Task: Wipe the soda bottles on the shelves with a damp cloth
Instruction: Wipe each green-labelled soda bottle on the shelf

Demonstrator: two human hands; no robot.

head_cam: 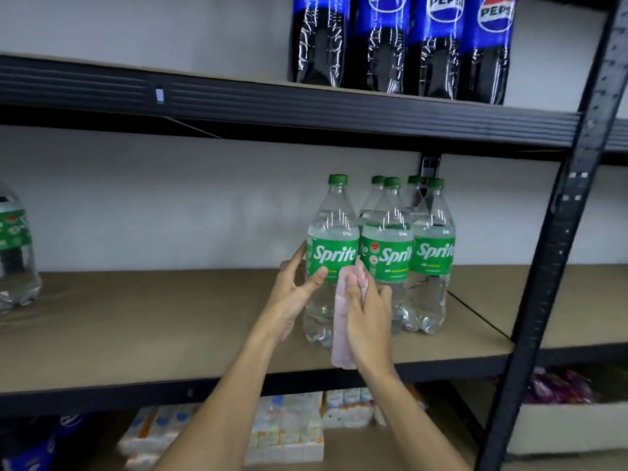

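Several clear Sprite bottles with green labels and caps stand grouped on the middle shelf (170,334). My left hand (295,289) grips the front-left Sprite bottle (331,232) at its label, thumb on the front. My right hand (365,314) holds a pale pink cloth (341,334) against the lower right side of that bottle; the cloth hangs down past the shelf's front edge. Beside it stand the middle Sprite bottle (390,239) and the right one (435,246), with others behind.
Several dark Pepsi bottles (401,45) line the upper shelf. Another clear bottle (15,253) stands at the far left of the middle shelf. A black upright post (557,249) rises at the right. White packets (289,426) lie on the lower shelf.
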